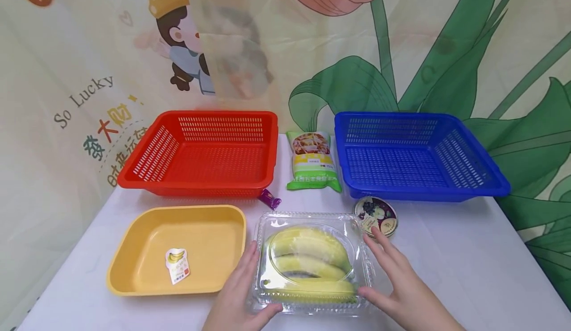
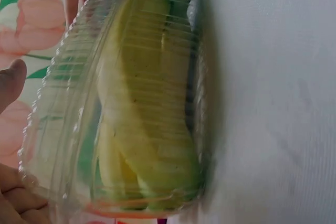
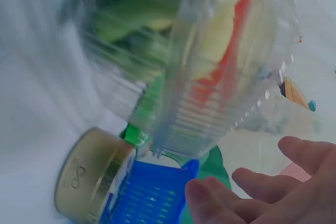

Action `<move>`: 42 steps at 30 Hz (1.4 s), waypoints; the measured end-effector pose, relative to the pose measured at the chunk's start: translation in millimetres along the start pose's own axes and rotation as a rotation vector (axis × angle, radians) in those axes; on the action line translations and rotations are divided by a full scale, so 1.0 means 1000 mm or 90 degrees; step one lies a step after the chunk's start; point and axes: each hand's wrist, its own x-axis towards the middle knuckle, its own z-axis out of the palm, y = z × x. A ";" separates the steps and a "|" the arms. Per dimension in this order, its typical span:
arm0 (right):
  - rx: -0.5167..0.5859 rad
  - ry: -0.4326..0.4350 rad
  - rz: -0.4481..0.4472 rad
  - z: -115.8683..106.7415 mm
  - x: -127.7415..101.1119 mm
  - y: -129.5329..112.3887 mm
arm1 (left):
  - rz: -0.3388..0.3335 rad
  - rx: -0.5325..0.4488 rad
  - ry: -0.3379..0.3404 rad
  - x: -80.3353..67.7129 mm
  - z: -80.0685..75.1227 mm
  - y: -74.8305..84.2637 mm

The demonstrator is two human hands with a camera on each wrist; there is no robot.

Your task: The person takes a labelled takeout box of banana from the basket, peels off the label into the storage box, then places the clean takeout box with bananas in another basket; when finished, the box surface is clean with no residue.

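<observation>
A clear plastic clamshell box, lid down, sits at the front of the table with several bananas inside. My left hand is at the box's left side, fingers nearly straight along the edge and thumb by the front corner. In the left wrist view those fingers are right at the ribbed rim. On the other side, my right hand has its fingers spread beside the box's right edge. The right wrist view shows a gap between these fingers and the box. A round tin stands just beyond the right fingertips.
Left of the box is a yellow tray holding a banana-printed card. Behind stand a red basket and a blue basket, with a green-and-yellow food packet between them. A purple wrapped candy lies by the red basket.
</observation>
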 end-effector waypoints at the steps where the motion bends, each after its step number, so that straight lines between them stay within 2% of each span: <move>1: 0.012 -0.017 0.006 0.002 -0.001 0.001 | -0.004 -0.005 -0.007 0.001 0.002 0.001; 5: 0.054 -0.057 0.031 0.011 -0.005 0.004 | -0.003 0.002 -0.004 0.003 0.008 0.003; 8: 0.070 -0.059 0.020 0.017 -0.009 0.008 | -0.007 0.001 -0.001 0.005 0.010 0.005; 13: 0.076 -0.071 0.013 0.028 -0.012 0.013 | -0.034 -0.012 -0.021 0.005 0.010 0.006; 16: 0.071 -0.062 0.024 0.033 -0.014 0.014 | -0.048 -0.013 -0.029 0.004 0.011 0.006; 24: 0.023 0.000 -0.005 0.040 -0.016 0.018 | -0.055 -0.018 -0.027 0.004 0.013 0.006; 30: 0.022 0.018 0.004 0.030 -0.019 0.012 | -0.086 -0.027 -0.023 0.006 0.010 0.014; 33: 0.021 0.035 -0.020 0.020 -0.021 0.005 | -0.102 -0.020 -0.026 0.009 0.006 0.021; 38: -0.028 0.073 -0.073 0.003 -0.015 -0.013 | -0.074 -0.017 -0.001 0.018 -0.010 0.028; 42: -0.031 0.079 -0.056 -0.005 -0.003 -0.033 | -0.032 -0.029 0.041 0.026 -0.024 0.023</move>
